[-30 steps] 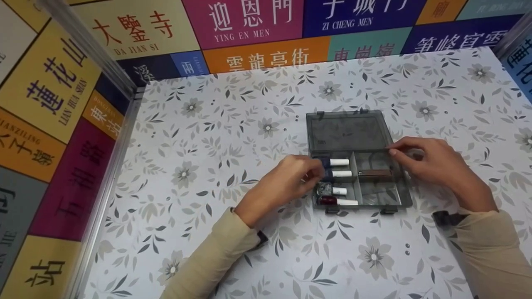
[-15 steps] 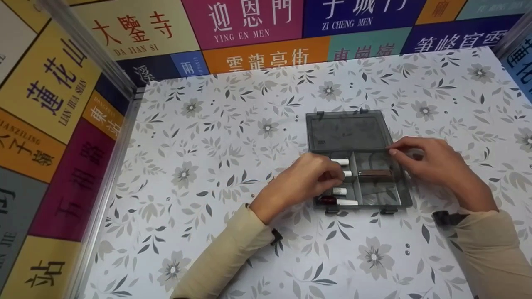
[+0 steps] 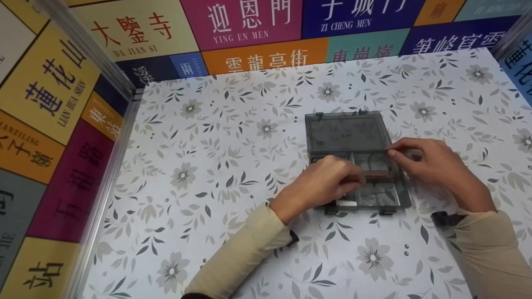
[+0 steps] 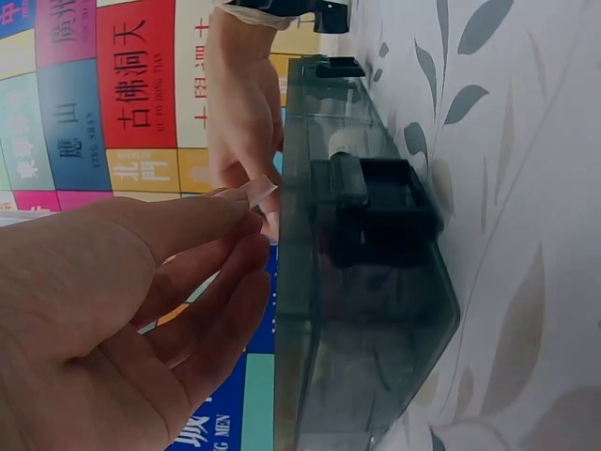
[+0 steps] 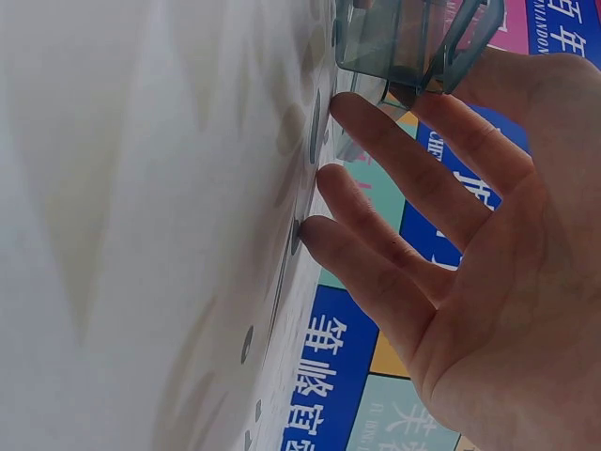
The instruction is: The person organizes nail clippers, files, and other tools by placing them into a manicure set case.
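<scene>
A grey see-through compartment box [image 3: 347,132] lies on the table with its lid folded back. My left hand [image 3: 326,182] hovers over its left half, fingers loosely curled and palm down. In the left wrist view, that left hand [image 4: 131,282] shows nothing between thumb and fingers. Beneath it are nail polish bottles; one white cap [image 3: 346,203] shows, the others are mostly hidden. A brown flat piece [image 3: 377,173] lies in a right compartment. My right hand [image 3: 442,168] pinches the box's right edge by the hinge with thumb and index finger. Its other fingers [image 5: 366,272] are spread.
The box stands on a white table [image 3: 232,124] printed with grey flowers and leaves. Colourful panels [image 3: 249,25] with large lettering rise at the back and the left. A clear, crinkled item [image 3: 376,197] seems to lie in the lower right compartment.
My left hand has moved right, from the box's left edge across the bottles, which it now mostly covers. My right hand and the box have stayed in place.
</scene>
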The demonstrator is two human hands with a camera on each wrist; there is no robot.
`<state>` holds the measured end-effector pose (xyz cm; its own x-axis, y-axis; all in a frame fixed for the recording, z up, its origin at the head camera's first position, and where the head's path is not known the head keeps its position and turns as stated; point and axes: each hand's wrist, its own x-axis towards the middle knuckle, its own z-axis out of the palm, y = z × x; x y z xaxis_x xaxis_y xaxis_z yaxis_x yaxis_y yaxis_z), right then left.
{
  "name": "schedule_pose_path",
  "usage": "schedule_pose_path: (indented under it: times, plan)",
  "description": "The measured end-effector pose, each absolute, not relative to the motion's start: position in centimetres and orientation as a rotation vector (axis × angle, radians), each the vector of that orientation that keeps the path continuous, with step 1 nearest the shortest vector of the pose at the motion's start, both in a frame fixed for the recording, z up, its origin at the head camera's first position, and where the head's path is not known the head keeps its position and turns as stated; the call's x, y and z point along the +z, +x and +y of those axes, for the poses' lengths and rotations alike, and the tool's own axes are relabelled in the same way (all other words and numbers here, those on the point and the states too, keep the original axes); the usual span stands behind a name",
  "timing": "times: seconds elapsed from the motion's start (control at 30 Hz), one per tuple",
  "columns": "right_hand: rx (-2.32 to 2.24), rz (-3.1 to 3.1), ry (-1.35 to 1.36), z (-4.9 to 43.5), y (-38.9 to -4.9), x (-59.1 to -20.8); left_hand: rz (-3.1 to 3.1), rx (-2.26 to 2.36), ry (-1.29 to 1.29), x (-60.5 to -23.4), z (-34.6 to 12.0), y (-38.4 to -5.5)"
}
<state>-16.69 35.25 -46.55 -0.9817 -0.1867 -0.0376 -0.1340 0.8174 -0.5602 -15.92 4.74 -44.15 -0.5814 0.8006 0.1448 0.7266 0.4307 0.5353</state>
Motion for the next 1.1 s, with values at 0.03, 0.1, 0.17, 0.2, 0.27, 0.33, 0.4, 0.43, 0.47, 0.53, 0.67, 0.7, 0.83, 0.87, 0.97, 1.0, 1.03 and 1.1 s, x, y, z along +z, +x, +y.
schedule_pose_path:
  times: [0.03, 0.1, 0.17, 0.2, 0.27, 0.33, 0.4, 0.43, 0.47, 0.53, 0.67, 0.7, 0.83, 0.87, 0.97, 1.0, 1.03, 1.1]
  plan:
    - [-0.888, 2.904, -0.258, 35.2, -16.7, -46.5, 2.549, 0.84, 1.36, -44.2, 4.8, -15.9]
    - [-0.89, 2.902, -0.258, 35.1, -16.8, -46.5, 2.564, 0.815, 1.346, -44.2, 4.9, -15.9]
    - [-0.887, 2.903, -0.259, 35.0, -16.8, -46.4, 2.582, 0.791, 1.335, -44.3, 5.0, -15.8]
    - [-0.889, 2.901, -0.261, 35.0, -16.9, -46.4, 2.59, 0.78, 1.331, -44.3, 5.0, -15.8]
    - [-0.888, 2.903, -0.265, 35.0, -16.9, -46.4, 2.606, 0.766, 1.324, -44.4, 5.0, -15.7]
    - [-0.873, 2.916, -0.274, 35.0, -16.9, -46.4, 2.611, 0.766, 1.322, -44.5, 5.0, -15.7]
    - [-0.866, 2.926, -0.28, 35.0, -16.9, -46.4, 2.613, 0.766, 1.32, -44.6, 5.0, -15.7]
    - [-0.862, 2.932, -0.281, 35.0, -16.9, -46.4, 2.614, 0.765, 1.319, -44.6, 5.0, -15.7]
    - [-0.863, 2.933, -0.283, 35.0, -16.9, -46.5, 2.615, 0.762, 1.315, -44.7, 5.1, -15.7]
    - [-0.872, 2.928, -0.285, 35.0, -16.8, -46.4, 2.619, 0.754, 1.31, -44.8, 5.1, -15.7]
    - [-0.891, 2.912, -0.284, 35.0, -16.7, -46.3, 2.623, 0.748, 1.297, -45.0, 5.2, -15.6]
    - [-0.89, 2.911, -0.284, 35.0, -16.8, -46.3, 2.621, 0.749, 1.297, -45.0, 5.2, -15.6]
    - [-0.891, 2.9, -0.278, 35.0, -16.8, -46.4, 2.611, 0.778, 1.304, -44.9, 4.9, -15.7]
    - [-0.895, 2.896, -0.276, 35.1, -16.9, -46.5, 2.61, 0.788, 1.308, -45.0, 4.8, -15.7]
    - [-0.899, 2.89, -0.272, 35.1, -16.9, -46.6, 2.616, 0.81, 1.316, -45.0, 4.4, -15.9]
    - [-0.892, 2.893, -0.274, 35.1, -16.9, -46.7, 2.621, 0.815, 1.32, -45.1, 4.2, -15.9]
    - [-0.882, 2.899, -0.277, 35.1, -16.9, -46.8, 2.625, 0.819, 1.323, -45.1, 4.0, -15.9]
    - [-0.859, 2.914, -0.285, 35.1, -16.8, -46.9, 2.632, 0.828, 1.32, -45.1, 3.8, -15.9]
